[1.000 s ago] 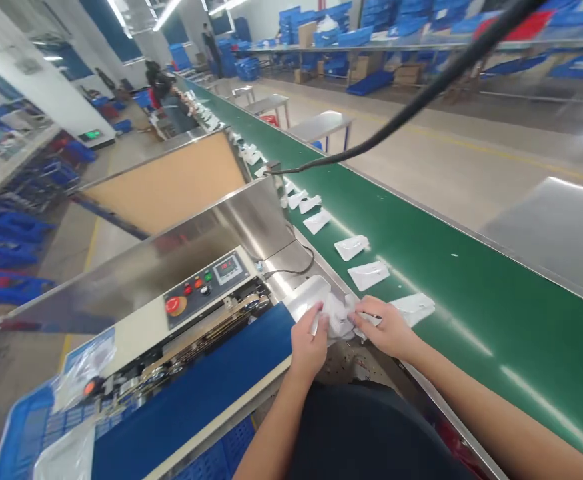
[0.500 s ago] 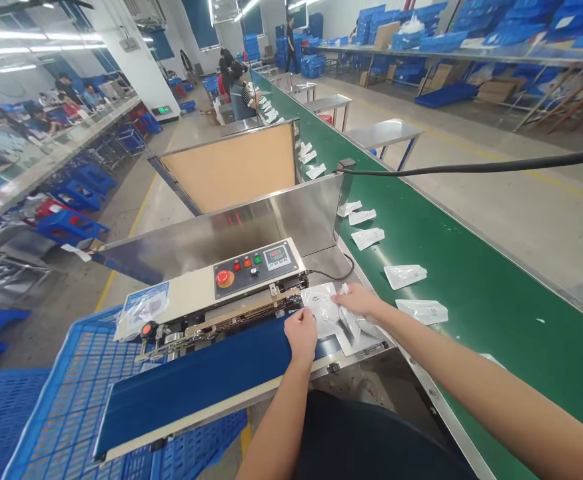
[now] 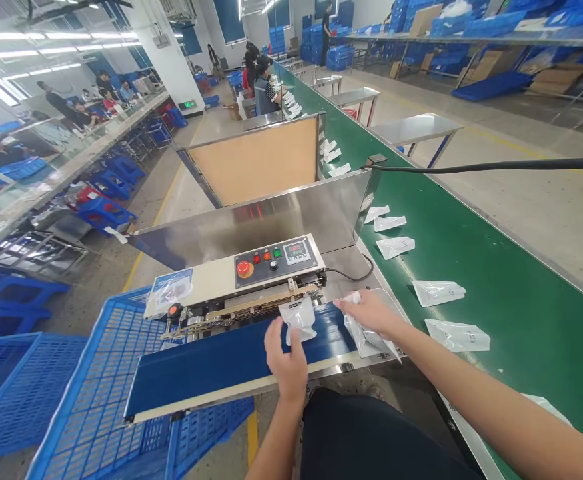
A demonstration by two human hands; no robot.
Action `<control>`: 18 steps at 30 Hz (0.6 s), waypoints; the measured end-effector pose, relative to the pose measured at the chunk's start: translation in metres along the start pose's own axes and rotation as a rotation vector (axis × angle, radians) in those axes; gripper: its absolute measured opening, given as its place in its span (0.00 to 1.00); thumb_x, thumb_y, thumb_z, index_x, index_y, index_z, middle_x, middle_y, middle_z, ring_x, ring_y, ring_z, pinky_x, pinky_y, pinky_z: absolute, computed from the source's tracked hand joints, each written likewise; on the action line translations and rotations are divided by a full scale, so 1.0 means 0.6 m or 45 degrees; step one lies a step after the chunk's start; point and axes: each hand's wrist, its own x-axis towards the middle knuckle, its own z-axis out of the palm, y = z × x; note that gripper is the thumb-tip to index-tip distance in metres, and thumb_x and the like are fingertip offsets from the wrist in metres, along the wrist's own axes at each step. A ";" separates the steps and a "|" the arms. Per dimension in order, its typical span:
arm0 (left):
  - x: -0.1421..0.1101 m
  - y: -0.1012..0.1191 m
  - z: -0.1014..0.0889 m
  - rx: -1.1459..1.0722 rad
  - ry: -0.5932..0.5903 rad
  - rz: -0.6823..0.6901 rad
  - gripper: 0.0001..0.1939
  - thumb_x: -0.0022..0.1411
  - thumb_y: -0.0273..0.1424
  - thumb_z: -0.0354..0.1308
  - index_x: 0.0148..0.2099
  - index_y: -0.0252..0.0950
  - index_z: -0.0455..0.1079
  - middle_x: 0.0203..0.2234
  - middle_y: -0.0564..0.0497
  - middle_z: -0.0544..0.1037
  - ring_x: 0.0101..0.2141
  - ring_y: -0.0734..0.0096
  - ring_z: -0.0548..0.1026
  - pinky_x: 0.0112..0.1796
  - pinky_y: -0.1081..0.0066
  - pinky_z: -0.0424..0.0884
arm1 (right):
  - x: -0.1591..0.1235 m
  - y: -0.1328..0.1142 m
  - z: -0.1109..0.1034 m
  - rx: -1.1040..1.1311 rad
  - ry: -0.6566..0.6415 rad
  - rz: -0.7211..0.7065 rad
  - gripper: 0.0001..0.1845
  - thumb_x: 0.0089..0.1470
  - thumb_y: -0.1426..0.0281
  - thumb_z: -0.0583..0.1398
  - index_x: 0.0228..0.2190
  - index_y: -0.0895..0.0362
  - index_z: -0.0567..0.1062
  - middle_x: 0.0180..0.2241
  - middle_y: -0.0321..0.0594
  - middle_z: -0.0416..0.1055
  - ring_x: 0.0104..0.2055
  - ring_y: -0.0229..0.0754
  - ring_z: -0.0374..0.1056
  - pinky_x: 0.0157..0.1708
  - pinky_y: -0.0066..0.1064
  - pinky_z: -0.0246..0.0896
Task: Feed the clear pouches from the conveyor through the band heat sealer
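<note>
A small white pouch (image 3: 301,313) is at the sealing machine (image 3: 251,270), its top edge by the sealing rail and its body over the blue belt (image 3: 206,363). My left hand (image 3: 287,363) is beside this pouch with thumb and fingers apart; the thumb overlaps its lower part. To the right, my right hand (image 3: 371,312) pinches the top of a white pouch (image 3: 361,337) above the belt's near end. More white plastic lies under that hand, partly hidden by it.
A green conveyor (image 3: 511,293) runs along the right, bearing several white pouches (image 3: 438,292). A blue crate (image 3: 78,380) stands below the belt's left end. Behind the machine rises a metal panel (image 3: 251,217). A black cable (image 3: 481,165) crosses above the conveyor.
My left hand has moved left along the belt, and its fingers have opened beside the pouch. The right hand keeps hold of its pouch. The view has shifted, so the surroundings sit further right.
</note>
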 end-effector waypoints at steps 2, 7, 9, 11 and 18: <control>-0.033 0.024 0.009 -0.123 -0.339 -0.011 0.27 0.62 0.46 0.69 0.60 0.40 0.78 0.57 0.39 0.80 0.56 0.48 0.78 0.56 0.54 0.75 | -0.023 0.000 0.008 0.145 0.001 -0.048 0.23 0.50 0.48 0.70 0.30 0.56 0.80 0.31 0.43 0.80 0.34 0.47 0.74 0.32 0.32 0.66; -0.046 0.075 0.055 -0.501 -0.931 -0.264 0.33 0.61 0.45 0.71 0.65 0.39 0.74 0.54 0.41 0.82 0.47 0.54 0.80 0.38 0.65 0.79 | -0.044 0.000 -0.006 0.330 -0.066 -0.128 0.32 0.42 0.48 0.76 0.42 0.56 0.84 0.39 0.45 0.83 0.38 0.48 0.77 0.36 0.33 0.72; -0.030 0.082 0.057 -0.580 -0.896 -0.338 0.32 0.64 0.49 0.67 0.64 0.37 0.75 0.52 0.40 0.83 0.43 0.57 0.80 0.33 0.69 0.76 | -0.044 0.009 -0.029 0.386 -0.105 -0.191 0.34 0.43 0.49 0.76 0.48 0.54 0.85 0.46 0.45 0.83 0.44 0.48 0.77 0.42 0.34 0.73; -0.017 0.084 0.055 -0.623 -0.908 -0.352 0.33 0.64 0.50 0.67 0.64 0.38 0.76 0.52 0.41 0.83 0.43 0.58 0.80 0.35 0.69 0.76 | -0.048 0.020 -0.047 0.431 -0.164 -0.249 0.30 0.49 0.47 0.74 0.48 0.53 0.86 0.48 0.44 0.83 0.46 0.48 0.77 0.47 0.35 0.73; -0.023 0.077 0.089 -0.499 -0.737 -0.140 0.29 0.71 0.54 0.58 0.55 0.36 0.83 0.47 0.45 0.85 0.46 0.55 0.80 0.49 0.63 0.74 | -0.077 0.035 -0.039 0.310 -0.026 -0.346 0.26 0.48 0.46 0.73 0.31 0.57 0.82 0.30 0.38 0.77 0.31 0.39 0.67 0.33 0.31 0.64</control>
